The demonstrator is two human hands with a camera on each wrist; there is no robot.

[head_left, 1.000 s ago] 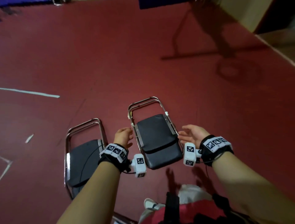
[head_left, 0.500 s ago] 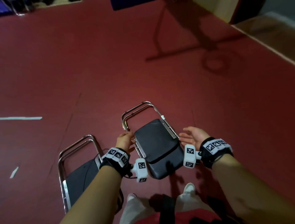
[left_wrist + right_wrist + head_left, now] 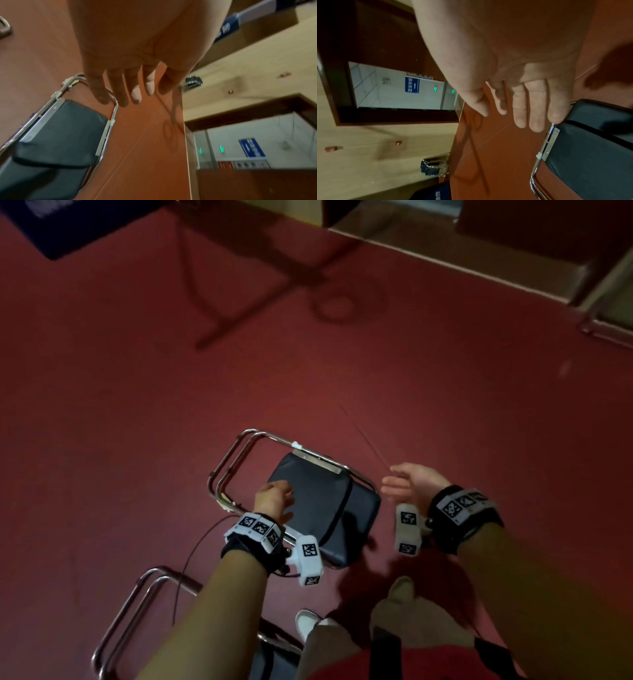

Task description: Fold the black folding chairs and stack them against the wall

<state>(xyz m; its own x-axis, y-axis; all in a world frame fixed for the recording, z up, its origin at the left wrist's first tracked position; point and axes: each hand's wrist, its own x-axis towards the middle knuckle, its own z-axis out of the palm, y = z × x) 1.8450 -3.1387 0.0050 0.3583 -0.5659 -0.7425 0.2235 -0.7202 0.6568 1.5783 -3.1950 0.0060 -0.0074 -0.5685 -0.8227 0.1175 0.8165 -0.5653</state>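
Observation:
A black folding chair point(image 3: 318, 501) with a chrome frame is in the middle of the red floor, seat and back folded together. My left hand point(image 3: 282, 496) hovers over the seat's left edge with straight fingers point(image 3: 120, 93); whether it touches, I cannot tell. My right hand point(image 3: 397, 487) is open just right of the chair, holding nothing, its fingers point(image 3: 536, 111) by the chair's point(image 3: 590, 155) rail. A second chair point(image 3: 137, 621) lies at the lower left, mostly hidden by my left arm. In the left wrist view the chair point(image 3: 60, 135) is below the palm.
Thin dark table legs point(image 3: 239, 316) stand on the floor ahead, under a blue table point(image 3: 68, 231). A wooden wall base point(image 3: 445, 265) runs across the back right, with a chrome frame point(image 3: 606, 328) beside it. My shoes point(image 3: 308, 623) are just behind the chair.
The view has swung right and forward. The middle chair now sits turned clockwise. My left hand has moved from the frame's left rail to the seat edge; the right hand stays open beside it.

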